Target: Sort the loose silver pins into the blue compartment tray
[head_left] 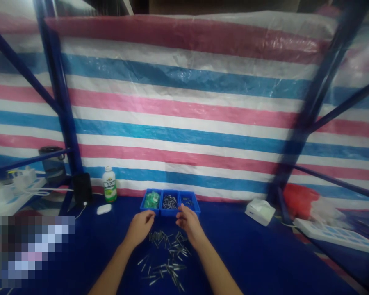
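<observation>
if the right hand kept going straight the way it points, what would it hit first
Most likely the blue tray, near its middle and right compartments. The right hand already overlaps its front edge in this view, though depth is unclear, so it might pass above.

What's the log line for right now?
left hand: by blue tray | right hand: by same tray | metal pins: loose on table
</observation>
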`<state>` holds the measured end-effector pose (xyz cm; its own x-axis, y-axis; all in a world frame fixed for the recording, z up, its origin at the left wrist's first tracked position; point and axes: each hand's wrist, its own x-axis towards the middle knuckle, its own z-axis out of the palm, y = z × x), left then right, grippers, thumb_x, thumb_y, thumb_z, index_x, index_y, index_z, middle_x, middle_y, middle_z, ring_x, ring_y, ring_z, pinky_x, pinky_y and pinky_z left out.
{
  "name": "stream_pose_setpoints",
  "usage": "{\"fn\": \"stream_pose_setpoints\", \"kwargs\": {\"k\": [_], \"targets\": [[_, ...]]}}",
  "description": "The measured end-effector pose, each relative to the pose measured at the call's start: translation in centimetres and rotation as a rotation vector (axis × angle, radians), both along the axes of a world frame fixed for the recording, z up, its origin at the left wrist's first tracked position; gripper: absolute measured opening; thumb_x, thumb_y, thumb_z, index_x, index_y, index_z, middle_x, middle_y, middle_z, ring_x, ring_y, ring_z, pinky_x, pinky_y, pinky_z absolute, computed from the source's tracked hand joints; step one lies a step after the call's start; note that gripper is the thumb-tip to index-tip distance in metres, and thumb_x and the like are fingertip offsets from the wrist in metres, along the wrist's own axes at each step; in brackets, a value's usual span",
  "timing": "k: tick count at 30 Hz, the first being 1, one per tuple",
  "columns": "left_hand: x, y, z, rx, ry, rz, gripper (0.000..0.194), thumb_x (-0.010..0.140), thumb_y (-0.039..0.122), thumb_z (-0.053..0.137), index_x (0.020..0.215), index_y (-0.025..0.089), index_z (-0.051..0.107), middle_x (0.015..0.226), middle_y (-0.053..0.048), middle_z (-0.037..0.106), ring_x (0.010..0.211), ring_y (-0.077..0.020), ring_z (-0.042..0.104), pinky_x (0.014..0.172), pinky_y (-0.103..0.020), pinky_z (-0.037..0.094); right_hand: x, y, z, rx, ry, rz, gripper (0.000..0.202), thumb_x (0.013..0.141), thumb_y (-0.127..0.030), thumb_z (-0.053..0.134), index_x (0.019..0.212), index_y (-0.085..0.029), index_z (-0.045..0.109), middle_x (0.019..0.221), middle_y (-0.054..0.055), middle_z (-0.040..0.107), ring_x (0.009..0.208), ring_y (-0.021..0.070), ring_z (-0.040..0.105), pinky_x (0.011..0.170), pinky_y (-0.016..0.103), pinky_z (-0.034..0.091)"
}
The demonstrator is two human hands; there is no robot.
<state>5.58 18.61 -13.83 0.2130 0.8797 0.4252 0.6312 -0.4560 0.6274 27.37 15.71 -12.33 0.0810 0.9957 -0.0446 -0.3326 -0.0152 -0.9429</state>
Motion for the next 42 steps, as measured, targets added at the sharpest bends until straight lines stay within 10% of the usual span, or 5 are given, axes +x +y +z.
{"fn": "stream_pose_setpoints", "kwargs": {"k": [5,9,17,29,42], "targets": [[0.0,0.3,0.1,-0.003,-0.008,-0.003,0.023,0.088,0.029,0.049,0.088,0.022,0.071,0.079,-0.002,0.071,0.069,-0.0173,0.063,0.065,-0.024,0.042,-1.3,-1.4,-0.1,0.305,-0.553,0.075,0.032,0.082,-0.049,0.061,0.079,-0.017,0.064,0.068,0.001,0.062,0.059,0.0143,0.056,0.058,0.026,0.041],[-0.2,0.1,-0.1,-0.001,-0.005,-0.009,0.023,0.088,0.029,0.049,0.09,0.022,0.071,0.082,-0.003,0.072,0.073,-0.0177,0.064,0.068,-0.025,0.043,-3.6,-4.5,0.5,0.645,-1.036,0.387,0.017,0.085,-0.039,0.065,0.089,-0.024,0.072,0.089,0.001,0.067,0.086,0.0164,0.057,0.087,0.033,0.039],[-0.1,0.3,-0.3,-0.002,-0.001,0.001,0.024,0.088,0.029,0.049,0.09,0.022,0.071,0.082,-0.003,0.073,0.073,-0.0172,0.064,0.069,-0.024,0.045,-6.9,-5.4,-0.7,0.795,-1.42,0.521,0.023,0.087,-0.05,0.06,0.097,-0.032,0.071,0.099,0.001,0.063,0.099,0.0217,0.045,0.088,0.04,0.035],[0.0,-0.5,0.5,-0.005,-0.037,-0.003,0.027,0.089,0.035,0.048,0.084,0.02,0.07,0.076,-0.001,0.07,0.068,-0.0156,0.06,0.066,-0.024,0.042,-5.1,-5.4,0.1,0.739,-1.272,0.33,0.014,0.097,-0.024,0.047,0.098,-0.022,0.061,0.097,0.0,0.067,0.094,0.0162,0.053,0.086,0.032,0.034],[1.2,-2.0,1.6,-0.326,-0.166,-0.36,0.04,0.09,0.047,0.046,0.075,0.015,0.063,0.064,0.002,0.057,0.063,-0.0132,0.051,0.061,-0.023,0.04,-3.0,-3.1,-0.8,0.573,-0.851,0.023,0.014,0.088,-0.027,0.058,0.099,-0.021,0.065,0.082,0.001,0.071,0.078,0.0181,0.064,0.076,0.03,0.045]]}}
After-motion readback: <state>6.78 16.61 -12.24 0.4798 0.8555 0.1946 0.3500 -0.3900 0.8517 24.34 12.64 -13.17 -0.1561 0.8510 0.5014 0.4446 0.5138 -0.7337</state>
